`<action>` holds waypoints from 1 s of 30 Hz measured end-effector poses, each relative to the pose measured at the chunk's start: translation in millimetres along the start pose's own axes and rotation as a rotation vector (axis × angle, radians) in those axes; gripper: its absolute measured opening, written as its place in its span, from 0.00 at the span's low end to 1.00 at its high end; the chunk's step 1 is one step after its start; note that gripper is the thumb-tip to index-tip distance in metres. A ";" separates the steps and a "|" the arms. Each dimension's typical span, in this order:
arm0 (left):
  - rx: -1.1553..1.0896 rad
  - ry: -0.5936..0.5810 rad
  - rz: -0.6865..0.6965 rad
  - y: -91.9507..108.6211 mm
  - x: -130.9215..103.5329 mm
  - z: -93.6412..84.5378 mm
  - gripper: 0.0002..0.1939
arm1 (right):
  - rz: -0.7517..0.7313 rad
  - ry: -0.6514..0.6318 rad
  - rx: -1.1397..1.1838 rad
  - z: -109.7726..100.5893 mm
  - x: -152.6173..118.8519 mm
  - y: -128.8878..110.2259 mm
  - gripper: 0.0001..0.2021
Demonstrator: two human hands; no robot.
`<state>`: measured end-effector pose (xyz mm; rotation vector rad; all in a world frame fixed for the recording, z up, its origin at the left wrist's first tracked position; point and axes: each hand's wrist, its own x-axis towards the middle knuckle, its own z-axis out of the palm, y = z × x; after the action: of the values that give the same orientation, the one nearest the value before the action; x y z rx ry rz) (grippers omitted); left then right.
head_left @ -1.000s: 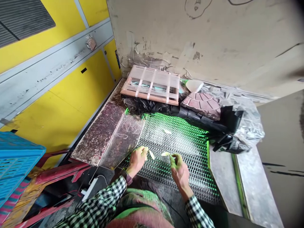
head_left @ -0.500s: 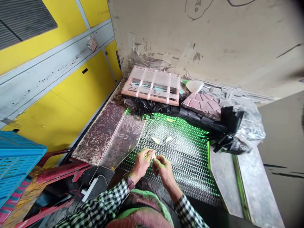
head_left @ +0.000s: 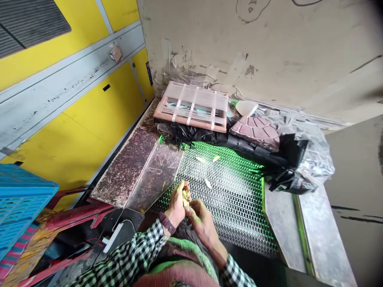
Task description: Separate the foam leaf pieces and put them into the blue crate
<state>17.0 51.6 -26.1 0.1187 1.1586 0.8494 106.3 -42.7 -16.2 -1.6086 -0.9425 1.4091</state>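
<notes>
My left hand is curled around a few small pale yellow pieces, its palm turned partly up. Against them, my right hand pinches with thumb and forefinger at a yellow piece. What these pieces are I cannot make out; they are slim and leaf-shaped. Beneath and beyond my hands runs a metal mesh belt. Three similar slips lie apart on it: one slip at the left, another slip to its right, and a nearer slip.
Black plastic sheeting hangs over the belt's green-lit far end. Above it rest a wrapped wooden frame and a pinkish segmented slab. Metal side plates flank the belt. At left are a blue crate and a yellow cabinet.
Two slips on the belt have moved away toward the black sheeting, and the farthest is out of sight. Another slip now lies nearer me. My hands have dropped slightly, showing yellow pieces in the left.
</notes>
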 end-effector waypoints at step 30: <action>1.178 -0.425 0.155 -12.7 8.5 -9.5 0.17 | 0.230 0.389 0.456 -48.5 22.3 28.1 0.31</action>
<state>16.9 45.1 -42.8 1.3003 1.1095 0.1488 157.9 -38.3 -47.1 -1.5847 -0.1947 1.2766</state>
